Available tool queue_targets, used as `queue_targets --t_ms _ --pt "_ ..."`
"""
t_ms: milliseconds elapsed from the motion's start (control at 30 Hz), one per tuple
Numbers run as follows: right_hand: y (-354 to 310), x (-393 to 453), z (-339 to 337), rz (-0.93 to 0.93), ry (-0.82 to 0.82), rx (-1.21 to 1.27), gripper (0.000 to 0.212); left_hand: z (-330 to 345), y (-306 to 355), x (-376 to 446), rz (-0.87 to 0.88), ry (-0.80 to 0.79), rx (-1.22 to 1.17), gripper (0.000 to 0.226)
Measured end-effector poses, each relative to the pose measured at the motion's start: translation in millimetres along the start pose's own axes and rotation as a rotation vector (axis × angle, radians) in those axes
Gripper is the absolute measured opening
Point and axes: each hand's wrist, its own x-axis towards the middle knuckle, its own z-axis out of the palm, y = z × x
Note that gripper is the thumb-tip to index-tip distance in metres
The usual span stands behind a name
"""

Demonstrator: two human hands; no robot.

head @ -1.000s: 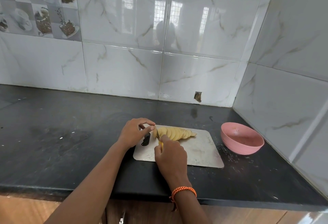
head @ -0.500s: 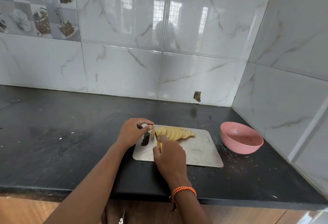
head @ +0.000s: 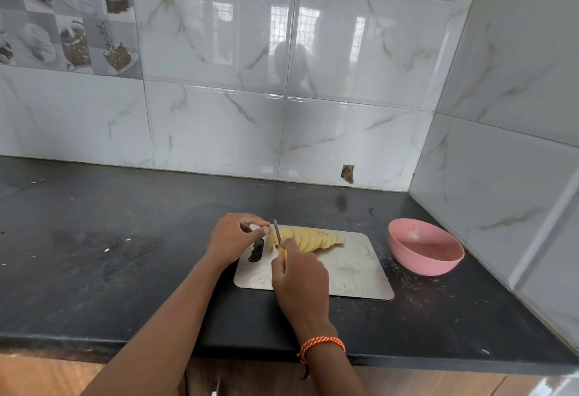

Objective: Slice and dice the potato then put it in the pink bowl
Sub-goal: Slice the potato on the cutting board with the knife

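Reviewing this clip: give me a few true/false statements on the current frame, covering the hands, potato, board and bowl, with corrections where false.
1. The right hand grips a yellow-handled knife. True.
2. The pink bowl already holds diced potato. False: no potato pieces show in it.
3. The potato slices lie fanned on the cutting board. True.
4. The bowl stands on the cutting board. False: it stands on the dark counter, to the board's right.
5. The left hand pinches the last potato piece beside the blade. True.
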Motion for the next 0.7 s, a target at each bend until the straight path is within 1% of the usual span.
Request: queue_targets --t_ms 133,433,600,700 --pt "-0.2 -0.6 1.6 -0.026 -0.021 -0.016 0.029 1.4 0.6 0.3 -0.013 0.016 -0.01 0.007" --pt "0.0 -3.4 -0.5 -0.018 -0.039 -0.026 0.033 3.2 -1.6 1.4 0.001 0.011 -0.007 0.01" --pt "-0.5 -1.5 0.6 -0.014 -0.045 -0.032 0.031 3.9 -1.4 0.4 0.019 0.016 -0.016 0.005" --pt "-0.8 0.4 1.4 -0.008 -0.054 -0.038 0.032 4.0 -1.4 1.0 0.013 0.037 0.025 0.003"
